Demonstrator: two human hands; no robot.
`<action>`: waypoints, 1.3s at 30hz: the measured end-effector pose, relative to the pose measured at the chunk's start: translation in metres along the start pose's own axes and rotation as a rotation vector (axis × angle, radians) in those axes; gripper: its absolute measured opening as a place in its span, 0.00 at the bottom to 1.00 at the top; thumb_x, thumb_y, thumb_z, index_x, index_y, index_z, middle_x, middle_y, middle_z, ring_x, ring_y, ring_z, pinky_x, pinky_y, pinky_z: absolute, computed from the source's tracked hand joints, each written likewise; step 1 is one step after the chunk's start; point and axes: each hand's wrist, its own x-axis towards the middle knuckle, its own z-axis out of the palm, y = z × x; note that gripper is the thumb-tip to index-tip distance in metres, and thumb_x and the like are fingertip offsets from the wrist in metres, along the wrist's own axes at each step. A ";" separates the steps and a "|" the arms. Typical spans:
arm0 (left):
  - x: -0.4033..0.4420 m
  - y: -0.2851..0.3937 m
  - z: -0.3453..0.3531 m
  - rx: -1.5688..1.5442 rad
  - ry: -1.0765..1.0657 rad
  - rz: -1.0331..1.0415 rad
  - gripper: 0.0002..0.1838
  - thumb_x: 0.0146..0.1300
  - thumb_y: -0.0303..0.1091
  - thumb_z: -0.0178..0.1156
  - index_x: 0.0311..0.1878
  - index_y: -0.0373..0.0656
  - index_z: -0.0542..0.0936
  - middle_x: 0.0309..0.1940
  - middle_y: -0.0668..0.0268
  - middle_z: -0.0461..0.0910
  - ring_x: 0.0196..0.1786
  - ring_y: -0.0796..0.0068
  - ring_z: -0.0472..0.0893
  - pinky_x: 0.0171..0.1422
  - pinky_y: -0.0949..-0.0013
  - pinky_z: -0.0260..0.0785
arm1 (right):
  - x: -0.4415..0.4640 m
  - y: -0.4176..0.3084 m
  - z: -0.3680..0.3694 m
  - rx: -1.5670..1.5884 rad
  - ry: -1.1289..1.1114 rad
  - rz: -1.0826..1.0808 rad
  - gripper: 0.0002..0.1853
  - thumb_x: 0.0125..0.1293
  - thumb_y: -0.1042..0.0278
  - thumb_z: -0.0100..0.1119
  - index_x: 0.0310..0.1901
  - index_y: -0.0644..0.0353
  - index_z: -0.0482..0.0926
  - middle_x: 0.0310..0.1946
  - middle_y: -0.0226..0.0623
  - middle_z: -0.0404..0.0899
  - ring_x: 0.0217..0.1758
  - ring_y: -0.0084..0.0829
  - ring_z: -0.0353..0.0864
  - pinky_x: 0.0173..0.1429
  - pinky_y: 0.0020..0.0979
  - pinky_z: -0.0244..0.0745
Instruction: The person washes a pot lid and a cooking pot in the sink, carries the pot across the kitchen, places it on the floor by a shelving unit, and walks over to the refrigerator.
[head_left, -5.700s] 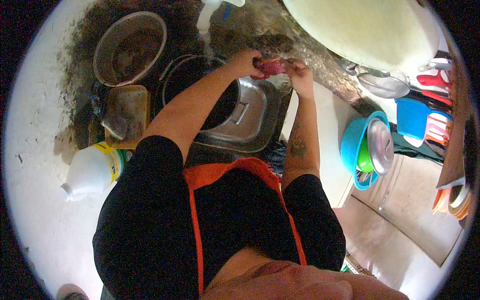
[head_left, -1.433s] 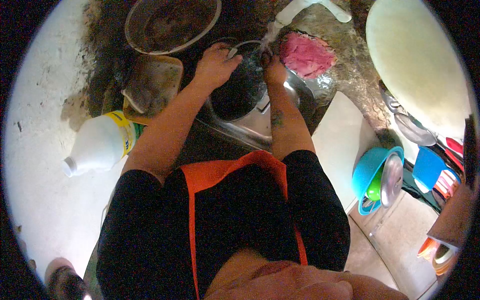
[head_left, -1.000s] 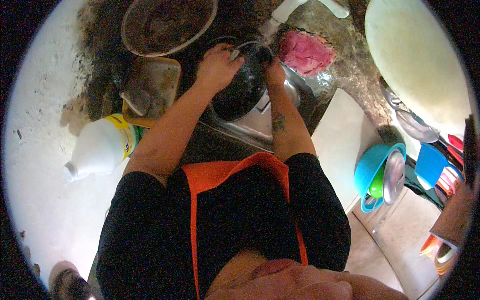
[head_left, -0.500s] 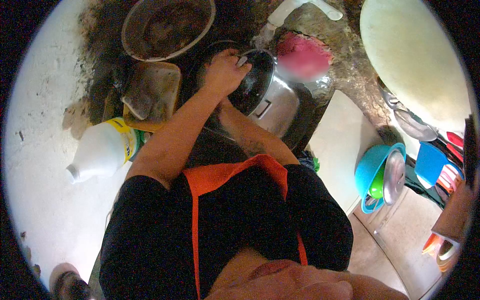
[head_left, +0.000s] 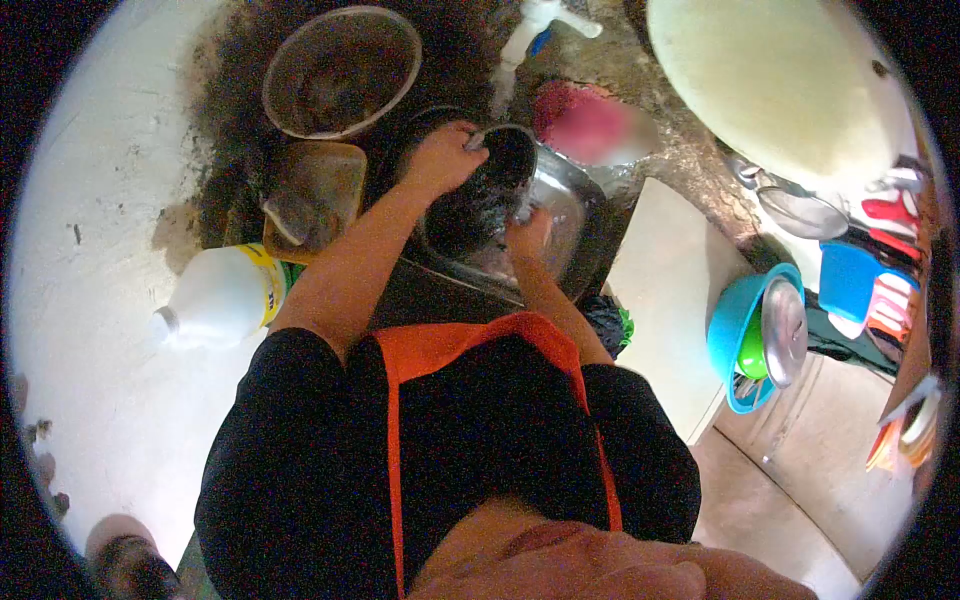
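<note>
A dark, round pot (head_left: 486, 195) with a wet, blackened face is tilted in the metal sink (head_left: 578, 222). My left hand (head_left: 443, 160) has its fingers closed over the pot's upper rim. Lower down, my right hand (head_left: 530, 232) is at the pot's lower right edge with its fingers curled. Something small and pale shows by the right fingertips, too unclear to name. Above the sink is a white faucet (head_left: 530, 35). To its right lies a pink item (head_left: 575, 118), partly blurred.
A round basin (head_left: 345, 75) and a rectangular tray (head_left: 315, 195) are at upper left. A white jug (head_left: 215, 297) lies left of my arm. On the right are a pale board (head_left: 665, 290), a blue basin (head_left: 735, 335) with a metal lid (head_left: 783, 330), and a large pale disc (head_left: 780, 85).
My right hand, hidden behind my left forearm before, has moved right and now shows at the pot's lower edge. The pot has turned, and its silvery side and handle no longer show clearly.
</note>
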 end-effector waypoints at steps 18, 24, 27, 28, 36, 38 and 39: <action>-0.141 0.118 -0.003 0.681 -0.194 1.248 0.11 0.47 0.40 0.54 0.35 0.52 0.80 0.54 0.73 0.67 0.65 0.68 0.56 0.59 0.26 0.29 | 0.010 -0.052 -0.058 1.032 -0.338 0.341 0.24 0.52 0.55 0.57 0.51 0.51 0.65 0.41 0.35 0.73 0.38 0.38 0.74 0.35 0.44 0.71; -0.156 0.135 -0.018 0.778 -0.194 1.219 0.13 0.46 0.39 0.56 0.36 0.50 0.79 0.53 0.74 0.67 0.64 0.67 0.56 0.59 0.26 0.32 | -0.002 -0.057 -0.076 1.013 -0.296 0.274 0.22 0.53 0.56 0.56 0.50 0.50 0.66 0.38 0.36 0.73 0.34 0.37 0.74 0.32 0.45 0.72; -0.151 0.151 -0.028 0.789 -0.167 1.157 0.12 0.42 0.36 0.58 0.34 0.48 0.79 0.52 0.73 0.69 0.63 0.66 0.58 0.59 0.28 0.35 | -0.010 -0.056 -0.087 0.946 -0.270 0.229 0.21 0.54 0.57 0.55 0.50 0.50 0.66 0.37 0.37 0.73 0.32 0.37 0.75 0.31 0.45 0.72; -0.146 0.153 -0.029 0.742 -0.088 1.107 0.11 0.39 0.34 0.59 0.31 0.47 0.79 0.53 0.73 0.69 0.63 0.66 0.59 0.60 0.29 0.36 | -0.013 -0.055 -0.093 0.908 -0.261 0.217 0.21 0.54 0.57 0.55 0.50 0.50 0.67 0.36 0.37 0.73 0.31 0.36 0.75 0.30 0.45 0.72; -0.052 0.142 -0.047 -0.465 0.049 0.463 0.13 0.53 0.32 0.60 0.38 0.34 0.77 0.47 0.61 0.74 0.48 0.69 0.72 0.55 0.70 0.60 | -0.016 -0.037 -0.197 0.151 -0.296 0.039 0.19 0.53 0.61 0.52 0.49 0.49 0.68 0.29 0.39 0.74 0.23 0.33 0.75 0.22 0.42 0.72; -0.048 0.139 -0.041 -0.703 -0.015 0.291 0.15 0.54 0.34 0.59 0.42 0.33 0.76 0.46 0.61 0.74 0.48 0.70 0.72 0.55 0.70 0.60 | -0.045 -0.078 -0.257 -0.049 -0.233 0.106 0.17 0.51 0.64 0.51 0.45 0.55 0.72 0.30 0.42 0.76 0.24 0.36 0.76 0.23 0.40 0.73; -0.050 0.140 -0.038 -0.705 -0.046 0.149 0.19 0.55 0.36 0.59 0.45 0.32 0.73 0.45 0.60 0.74 0.48 0.70 0.71 0.54 0.69 0.60 | -0.068 -0.098 -0.284 -0.150 -0.203 0.090 0.15 0.50 0.66 0.51 0.39 0.61 0.77 0.32 0.44 0.78 0.25 0.40 0.77 0.26 0.39 0.73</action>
